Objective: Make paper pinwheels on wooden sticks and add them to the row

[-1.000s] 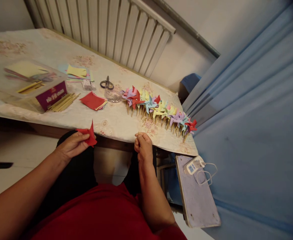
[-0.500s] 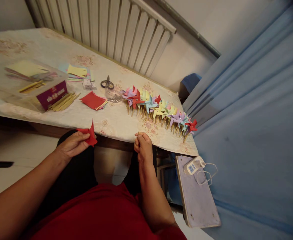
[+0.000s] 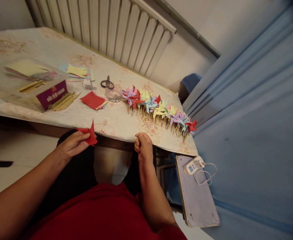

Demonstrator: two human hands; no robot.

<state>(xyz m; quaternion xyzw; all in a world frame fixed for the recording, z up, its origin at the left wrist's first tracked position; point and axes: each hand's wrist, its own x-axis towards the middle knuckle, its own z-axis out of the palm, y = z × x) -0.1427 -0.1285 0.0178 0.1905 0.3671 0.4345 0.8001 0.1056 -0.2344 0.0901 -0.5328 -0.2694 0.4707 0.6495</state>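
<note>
My left hand (image 3: 75, 142) pinches a red paper pinwheel head (image 3: 91, 135) with folded, pointed blades, just off the table's front edge. Across from it, my right hand (image 3: 143, 145) is closed by the same edge. A tiny pale tip shows above its fingers; what it belongs to is too small to make out. Closest to that hand on the table is a long row of finished pinwheels (image 3: 158, 108) in red, purple, yellow and blue on thin sticks. A stack of red paper squares (image 3: 92, 100) lies beyond my left hand, beside a clear dish of small metal pins (image 3: 114, 96).
Black scissors (image 3: 107, 83) lie behind the dish. Farther left are small white boxes (image 3: 88, 84), coloured paper sheets (image 3: 77, 71), wooden sticks (image 3: 64, 102) and a clear plastic box (image 3: 31, 100). A stool (image 3: 198, 203) at the right holds a white corded device (image 3: 194, 165).
</note>
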